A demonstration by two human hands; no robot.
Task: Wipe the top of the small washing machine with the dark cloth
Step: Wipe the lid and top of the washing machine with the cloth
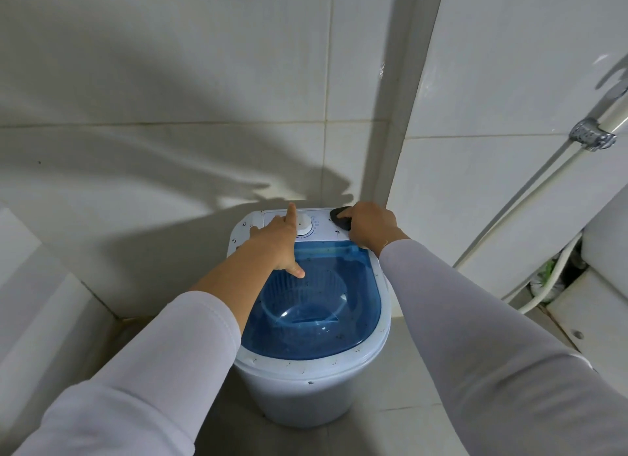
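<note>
The small washing machine [311,370] stands on a grey tiled floor [407,387] in the corner of a white-tiled wall [170,82], a rounded white plastic tub with a smooth, slightly glossy body speckled with small dark flecks along its rim. Its lid [360,306] is translucent blue plastic, D-shaped, and through it a ribbed, slotted basket [299,285] shows. Behind the lid runs a flat white control panel with a round white dial [304,226]; small print beside the dial is too fine to read. The dark cloth [341,218], bunched into a soft lump, sits on the panel's far right corner under the right hand [372,226], whose fingers curl down over it and clamp it against the surface; most of the cloth is hidden beneath them. The left hand [277,241] rests on the panel left of the dial, fingers spread apart and straight, the thumb reaching out over the blue lid. Both arms wear smooth white sleeves [163,370]. At the right edge a white hose with a chrome fitting [593,136] is cut off by the frame, and something green behind it is hard to make out.
</note>
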